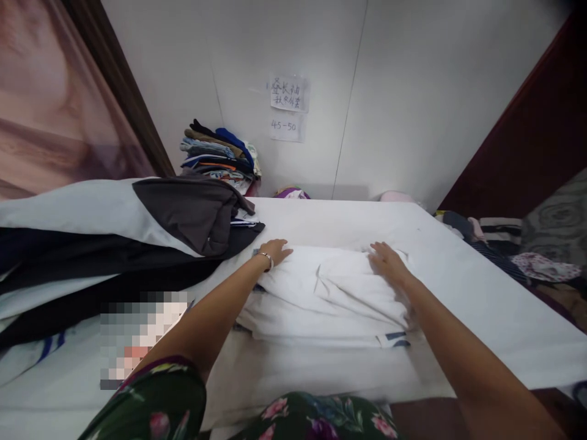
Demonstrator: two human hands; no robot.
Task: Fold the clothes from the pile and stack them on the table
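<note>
A white garment (330, 293), folded into a wide bundle with creases across its top, lies in front of me. Dark patches show along its left side and at its lower right corner. My left hand (275, 252), with a bracelet at the wrist, rests at the far left corner, fingers stretched out. At the far right corner my right hand (387, 261) touches the cloth with its fingers apart. Neither hand grips anything. The garment lies on a white table (339, 217).
To the left lies a heap of grey, black and white clothes (183, 214). Behind it rises a stack of folded clothes (220, 156) by the wall. Handwritten paper signs (288, 95) hang there. More clothes (499, 241) lie beyond the table's right edge. A pixelated patch covers part of the lower left.
</note>
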